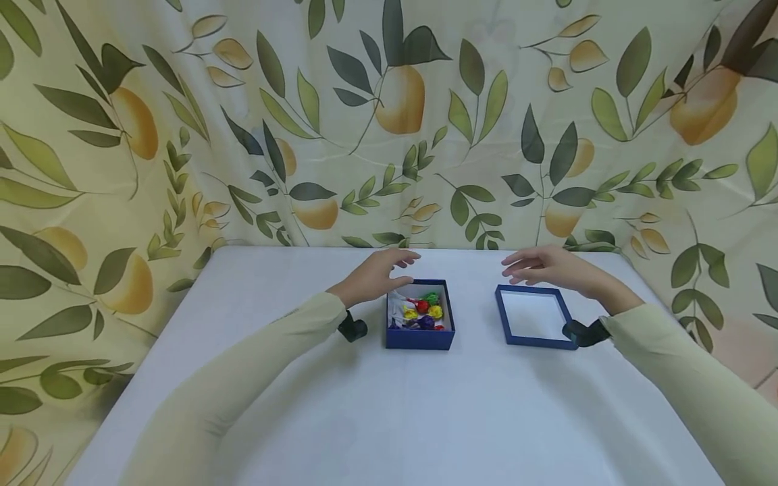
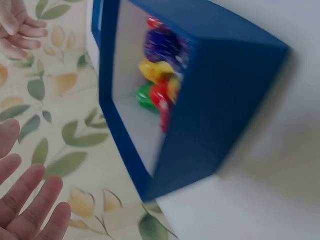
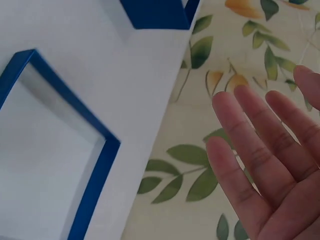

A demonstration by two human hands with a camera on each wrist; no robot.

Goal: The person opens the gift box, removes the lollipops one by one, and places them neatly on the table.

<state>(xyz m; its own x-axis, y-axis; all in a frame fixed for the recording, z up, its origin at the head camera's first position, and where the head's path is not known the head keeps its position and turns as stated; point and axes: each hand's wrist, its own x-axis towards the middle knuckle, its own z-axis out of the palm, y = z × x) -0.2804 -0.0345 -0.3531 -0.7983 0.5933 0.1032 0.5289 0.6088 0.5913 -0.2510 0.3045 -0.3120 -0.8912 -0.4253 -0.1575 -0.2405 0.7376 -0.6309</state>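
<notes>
A blue box (image 1: 418, 339) with a pale inside stands on the table, its top uncovered. Several shiny wrapped candies (image 1: 423, 307) in red, yellow, green and purple lie in it, beside some crumpled white wrapping (image 1: 398, 309). My left hand (image 1: 378, 273) hovers over the box's far left corner, fingers loosely extended and holding nothing. To the right, a blue-rimmed lid (image 1: 541, 342) lies with its white inside facing up. Above the lid's far edge is my right hand (image 1: 543, 265), its fingers apart and free of any object in the right wrist view.
The white table (image 1: 389, 418) runs back to a curtain (image 1: 474, 155) printed with leaves and orange fruit, which hangs behind and at the left. A dark wrist camera sits on each wrist, the right one (image 1: 586, 333) overlapping the lid's edge in the head view.
</notes>
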